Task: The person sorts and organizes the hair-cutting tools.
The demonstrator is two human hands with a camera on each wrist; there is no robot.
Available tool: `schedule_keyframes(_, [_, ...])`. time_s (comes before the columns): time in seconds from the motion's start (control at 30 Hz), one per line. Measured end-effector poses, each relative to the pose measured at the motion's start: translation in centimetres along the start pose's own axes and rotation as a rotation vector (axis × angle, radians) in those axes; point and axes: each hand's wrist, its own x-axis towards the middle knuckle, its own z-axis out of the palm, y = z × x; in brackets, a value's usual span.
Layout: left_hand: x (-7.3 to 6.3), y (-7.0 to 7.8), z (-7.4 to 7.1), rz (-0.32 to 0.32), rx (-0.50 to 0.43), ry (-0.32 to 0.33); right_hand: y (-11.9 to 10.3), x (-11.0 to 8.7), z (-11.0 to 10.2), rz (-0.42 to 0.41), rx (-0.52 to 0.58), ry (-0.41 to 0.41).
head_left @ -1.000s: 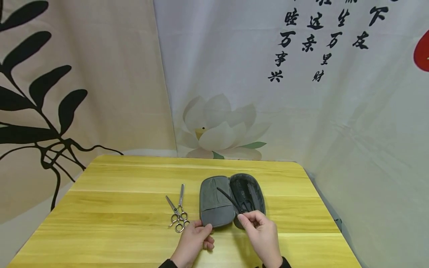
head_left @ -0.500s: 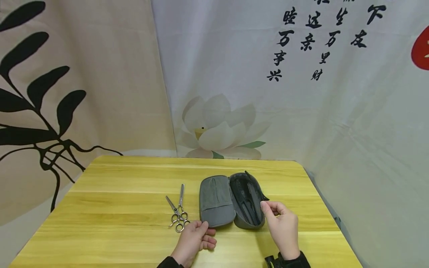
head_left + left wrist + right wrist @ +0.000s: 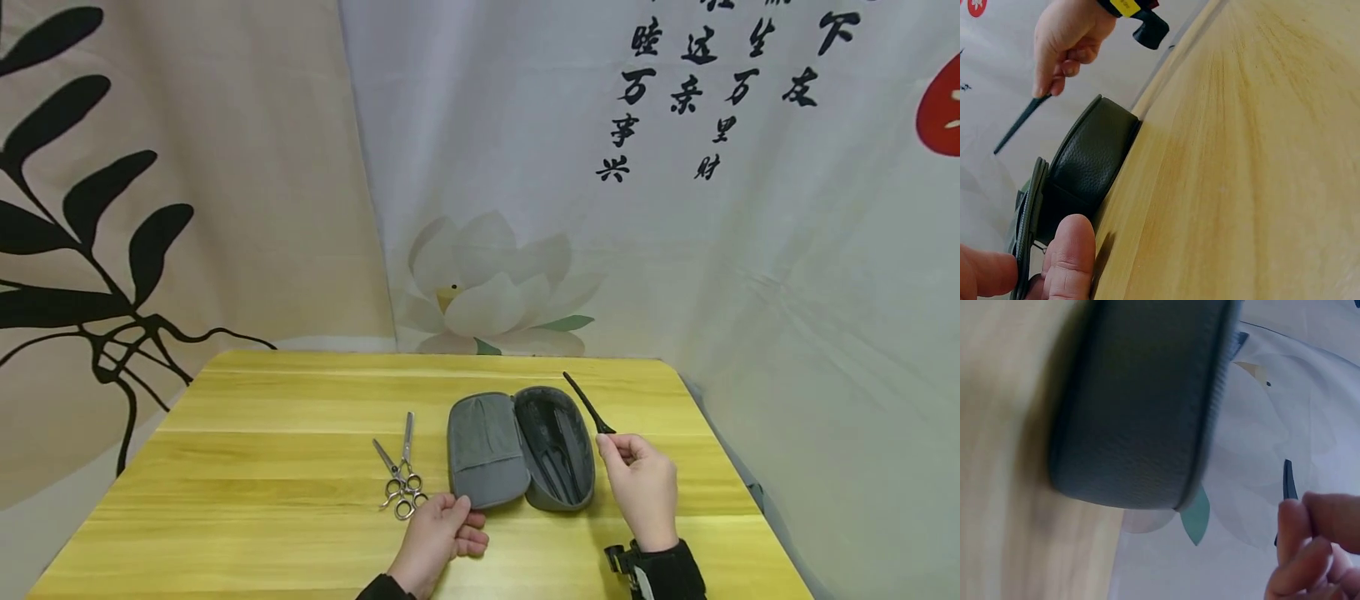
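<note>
A grey zip case [image 3: 486, 450] lies unfolded on the table, its flat lid to the left and its deep half to the right. My left hand [image 3: 435, 533] pinches the lid's near edge between thumb and fingers, as the left wrist view confirms. Between the thumb and fingers of my right hand [image 3: 641, 483] is a slim black hair clip [image 3: 585, 400], raised just right of the case and pointing up and left. Long dark pieces [image 3: 558, 458] lie inside the deep half; their kind is hard to make out.
Two pairs of silver hair scissors [image 3: 403, 475], crossing each other, lie left of the case, close to my left hand. Behind the wooden table [image 3: 247, 475] hangs a printed cloth [image 3: 495, 125].
My right hand has carried the black hair clip from above the case out to its right side. The left hand has stayed at the lid's edge.
</note>
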Motion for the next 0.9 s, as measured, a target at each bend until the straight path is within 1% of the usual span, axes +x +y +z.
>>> schedule_keyframes(0.13, [0.2,-0.1,0.0,-0.001,0.004,0.009,0.3,-0.5,0.6,-0.005,-0.038,-0.036])
schedule_keyframes(0.3, [0.4,-0.1,0.0,-0.02,0.006,0.014,0.5,-0.8,1.0,0.017,-0.056,-0.074])
schedule_keyframes(0.53, [0.2,0.2,0.3,-0.005,0.021,0.031,0.6,-0.8,1.3,0.02,-0.121,-0.117])
schedule_keyframes(0.77, [0.1,0.4,0.5,0.001,0.035,0.039,0.4,-0.8,1.2,0.061,-0.138,-0.156])
schedule_keyframes(0.9, [0.1,0.3,0.4,-0.002,0.041,0.047,0.4,-1.1,1.3,0.07,-0.157,-0.169])
